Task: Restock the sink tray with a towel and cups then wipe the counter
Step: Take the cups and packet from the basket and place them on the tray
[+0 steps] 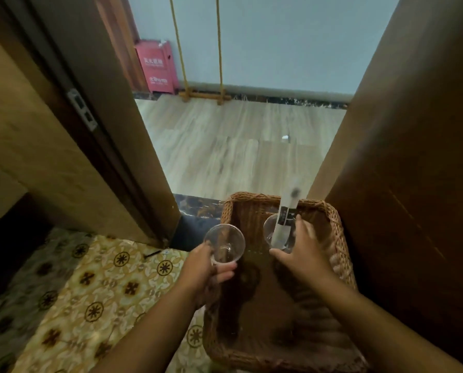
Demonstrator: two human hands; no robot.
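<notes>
A brown woven wicker tray (340, 238), rectangular with a braided rim, sits on the patterned yellow tile floor (95, 292). The left hand (206, 267) has its fingers closed around a clear round glass cup (225, 244) held over the tray's left edge. The right hand (300, 251) wraps a second clear glass cup (272, 231) inside the tray, with a blurred slim white packet (285, 214) standing in it.

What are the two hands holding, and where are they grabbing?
The left hand holds a clear glass cup by its lower side. The right hand has its grip round the side of another clear glass cup holding a white packet.
</notes>
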